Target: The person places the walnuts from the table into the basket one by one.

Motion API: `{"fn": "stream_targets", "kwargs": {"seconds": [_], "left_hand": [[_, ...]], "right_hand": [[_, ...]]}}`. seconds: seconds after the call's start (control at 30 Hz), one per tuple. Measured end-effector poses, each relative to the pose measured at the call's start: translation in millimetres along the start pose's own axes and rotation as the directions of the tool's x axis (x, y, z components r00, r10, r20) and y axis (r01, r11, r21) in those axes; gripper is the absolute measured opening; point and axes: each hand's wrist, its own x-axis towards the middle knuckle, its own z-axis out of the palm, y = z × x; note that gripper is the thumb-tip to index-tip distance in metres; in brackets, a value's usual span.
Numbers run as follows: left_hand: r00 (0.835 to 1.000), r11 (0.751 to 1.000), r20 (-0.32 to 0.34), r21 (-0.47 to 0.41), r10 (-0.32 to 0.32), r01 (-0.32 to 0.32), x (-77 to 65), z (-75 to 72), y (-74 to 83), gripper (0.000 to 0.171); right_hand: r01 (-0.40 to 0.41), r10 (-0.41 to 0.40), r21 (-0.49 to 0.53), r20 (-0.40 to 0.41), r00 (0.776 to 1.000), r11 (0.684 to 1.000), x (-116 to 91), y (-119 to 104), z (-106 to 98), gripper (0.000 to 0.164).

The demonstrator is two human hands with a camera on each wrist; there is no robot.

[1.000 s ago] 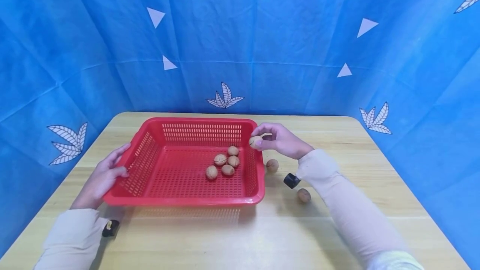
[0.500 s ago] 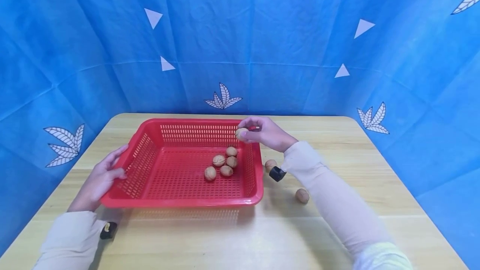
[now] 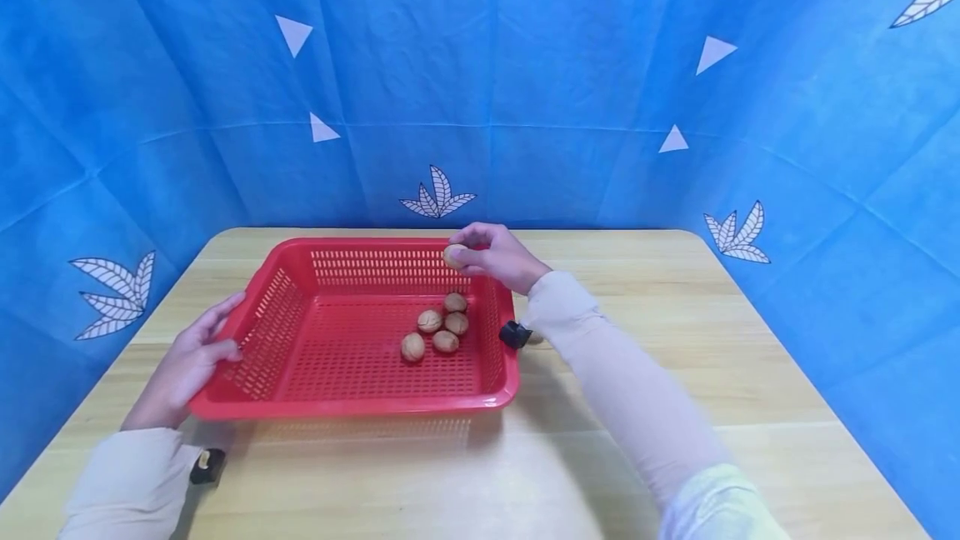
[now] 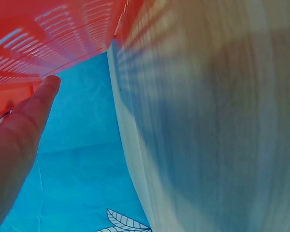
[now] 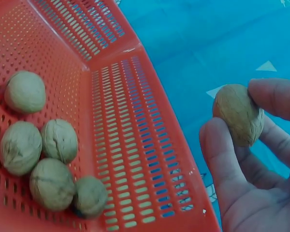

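Observation:
A red plastic basket (image 3: 345, 409) with slotted sides is at the left of the table. My left hand (image 3: 183, 365) grips its left rim, thumb over the edge; in the left wrist view a finger (image 4: 36, 108) lies against the slotted side. Several walnuts (image 3: 430, 321) rest in the right half of the basket. My right hand (image 3: 498, 258) pinches another walnut (image 5: 238, 115) between thumb and fingers, above the basket's back right corner. In the right wrist view that walnut is apart from the basket wall.
On the pale wooden table (image 3: 675, 357), a walnut (image 3: 536, 338) shows partly behind the right wrist's black camera (image 3: 515, 334). A blue curtain (image 3: 570, 173) with leaf prints hangs behind and at both sides.
My right hand has moved left with its walnut, from beside the right rim to above the back corner. The right sleeve now hides the nearer loose walnut. My left hand keeps its grip.

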Motion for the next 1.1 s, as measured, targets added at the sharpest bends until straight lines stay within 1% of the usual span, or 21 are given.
{"fn": "stream_targets", "kwargs": {"seconds": [0.13,0.2,0.27,0.33,0.4,0.47,0.57,0.73,0.83,0.9,0.97,1.0,1.03,1.1], "left_hand": [[1.000,1.000,0.006,-0.010,-0.003,0.003,1.3,-0.2,-2.1,0.081],[1.000,1.000,0.002,0.009,0.001,-0.001,2.4,0.2,-3.2,0.081],[1.000,0.999,0.001,0.035,0.002,-0.002,2.8,0.3,-3.5,0.081],[1.000,0.999,-0.002,0.049,0.005,-0.005,2.6,-0.2,-2.8,0.080],[1.000,0.999,-0.002,0.045,0.001,-0.001,2.7,-0.2,-1.8,0.080],[1.000,0.999,-0.001,0.041,0.004,-0.004,2.6,0.4,-1.0,0.080],[1.000,0.999,-0.006,0.042,0.002,-0.002,2.0,1.1,0.5,0.080],[1.000,0.998,-0.011,0.058,0.005,-0.004,0.5,1.0,1.4,0.080],[1.000,0.998,-0.005,0.062,-0.002,0.002,0.5,0.6,2.7,0.080],[1.000,0.998,-0.004,0.063,-0.010,0.010,0.3,0.5,3.5,0.080],[1.000,0.998,-0.002,0.058,-0.021,0.021,-0.3,0.8,3.9,0.081],[1.000,0.998,-0.001,0.055,-0.028,0.028,-0.6,1.1,4.0,0.081],[0.999,0.998,-0.003,0.053,-0.033,0.033,-1.0,1.4,4.0,0.081],[0.999,0.998,-0.004,0.048,-0.039,0.039,-1.5,2.1,3.9,0.082]], "right_hand": [[-0.013,0.014,0.041,-0.030,0.999,0.999,7.4,-0.6,9.9,0.027],[-0.024,0.027,0.054,-0.055,0.998,0.998,11.1,-0.9,14.8,0.031],[-0.035,0.044,0.092,-0.095,0.995,0.995,14.7,-1.3,19.9,0.036],[-0.044,0.065,0.139,-0.152,0.986,0.989,18.2,-1.6,25.0,0.039],[-0.048,0.088,0.189,-0.210,0.974,0.981,20.8,-2.1,29.5,0.041],[-0.051,0.104,0.214,-0.241,0.965,0.975,22.9,-2.6,34.2,0.043],[-0.072,0.130,0.233,-0.248,0.960,0.970,26.3,-2.6,41.6,0.041],[-0.135,0.191,0.235,-0.232,0.954,0.962,31.8,0.9,52.5,0.028],[-0.172,0.215,0.196,-0.227,0.950,0.965,33.0,3.8,56.3,0.024],[-0.197,0.223,0.139,-0.214,0.951,0.971,33.1,5.4,58.5,0.023],[-0.230,0.228,0.018,-0.206,0.952,0.973,33.0,7.2,60.5,0.020],[-0.247,0.234,-0.042,-0.202,0.951,0.968,32.6,8.0,61.6,0.020],[-0.263,0.239,-0.102,-0.201,0.950,0.959,32.9,9.2,62.4,0.020],[-0.292,0.248,-0.224,-0.204,0.947,0.930,33.7,12.1,64.2,0.020]]}}
